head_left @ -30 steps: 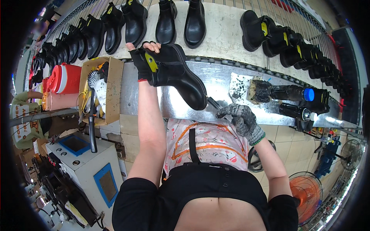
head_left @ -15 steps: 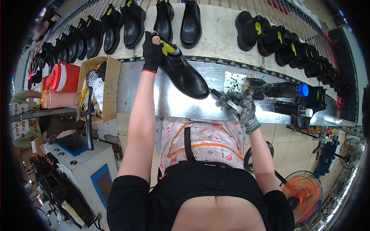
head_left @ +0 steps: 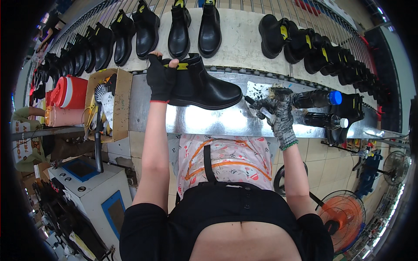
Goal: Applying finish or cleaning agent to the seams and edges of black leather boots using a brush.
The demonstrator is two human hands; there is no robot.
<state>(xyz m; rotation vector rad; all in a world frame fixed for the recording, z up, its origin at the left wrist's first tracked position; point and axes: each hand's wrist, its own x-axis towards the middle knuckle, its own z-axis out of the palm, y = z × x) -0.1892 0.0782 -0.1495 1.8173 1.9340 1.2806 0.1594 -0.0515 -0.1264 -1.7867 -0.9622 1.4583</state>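
A black ankle boot (head_left: 211, 91) with a yellow pull tab hangs sideways over the metal bench, toe to the right. My left hand (head_left: 161, 80), in a black fingerless glove, is closed on its shaft at the back. In my right hand (head_left: 282, 116), gloved in mottled grey knit, is a slim pen-like applicator (head_left: 269, 115), white with a dark end. That dark end is close to the boot's toe; whether they touch I cannot tell. Beyond the right hand lies a white sheet (head_left: 257, 88) with black smears, partly hidden by the hand.
Two dark bottles, one blue-capped (head_left: 315, 99) and one white-capped (head_left: 324, 120), lie on the metal bench (head_left: 196, 122) at right. Rows of black boots (head_left: 179, 32) stand on the conveyor beyond. At left are a cardboard box of tools (head_left: 123, 104) and a red jug (head_left: 72, 92).
The boot has turned from pointing down and right to nearly level, its toe higher. My left hand has moved slightly down and left; my right hand has come up a little.
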